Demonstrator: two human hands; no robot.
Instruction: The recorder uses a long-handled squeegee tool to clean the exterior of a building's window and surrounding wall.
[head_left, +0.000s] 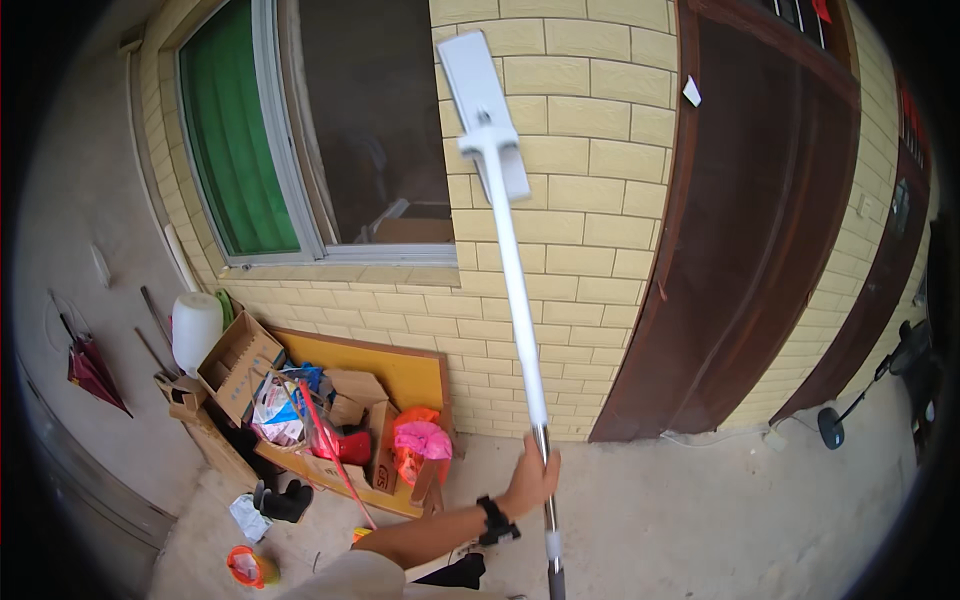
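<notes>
My left hand (529, 476), with a black band on the wrist, is closed around the metal section of a flat mop's pole (519, 307). The pole rises in front of me, white in its upper part, with a dark grip (556, 581) at the lower picture edge. At its top, the white rectangular mop head (480, 86) is raised before the cream brick-patterned wall (566, 157), right of the window. Whether the head touches the wall I cannot tell. My right hand is out of view.
Left of the mop is a sliding window (315, 253) with a green curtain. Below it stand open cardboard boxes (240, 360), bags and a yellow board (360, 356). A black boot (285, 501) and orange bucket (251, 568) sit on the concrete floor. A brown door (750, 225) is at right.
</notes>
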